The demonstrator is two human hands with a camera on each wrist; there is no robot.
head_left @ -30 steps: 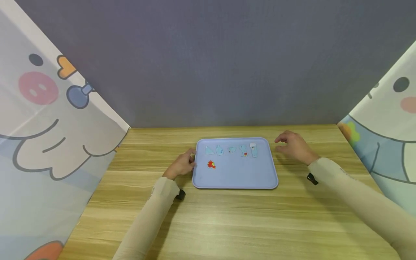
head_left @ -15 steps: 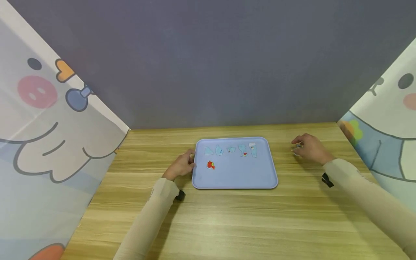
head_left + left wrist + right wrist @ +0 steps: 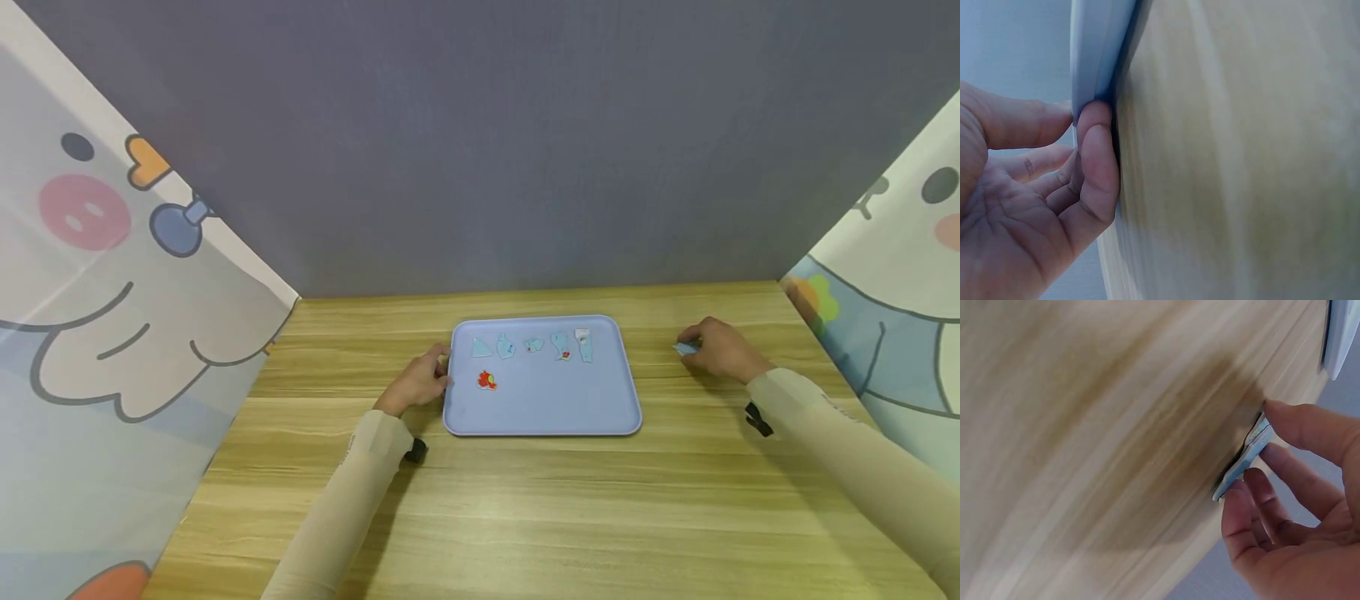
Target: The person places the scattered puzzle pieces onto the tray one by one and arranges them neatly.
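Note:
A pale blue tray (image 3: pixel 551 404) lies on the wooden table. My left hand (image 3: pixel 417 383) holds its left rim; in the left wrist view the thumb (image 3: pixel 1029 122) lies on one side of the rim and the curled fingers on the other. To the right of the tray, my right hand (image 3: pixel 722 350) pinches a flat light blue puzzle piece (image 3: pixel 1244 461) low over the table. A seam runs across this piece, which overlaps the tabletop in the right wrist view. Its far side is hidden.
Several light blue pieces, among them a triangular piece (image 3: pixel 481 347) and a piece with a white top (image 3: pixel 584 346), line the tray's upper part. A red piece (image 3: pixel 487 381) lies below them. A grey wall (image 3: pixel 525 167) rises behind the table (image 3: pixel 540 517).
My right hand has moved right, away from the tray, and taken hold of a light blue puzzle piece on the table. The left hand stays at the tray's rim.

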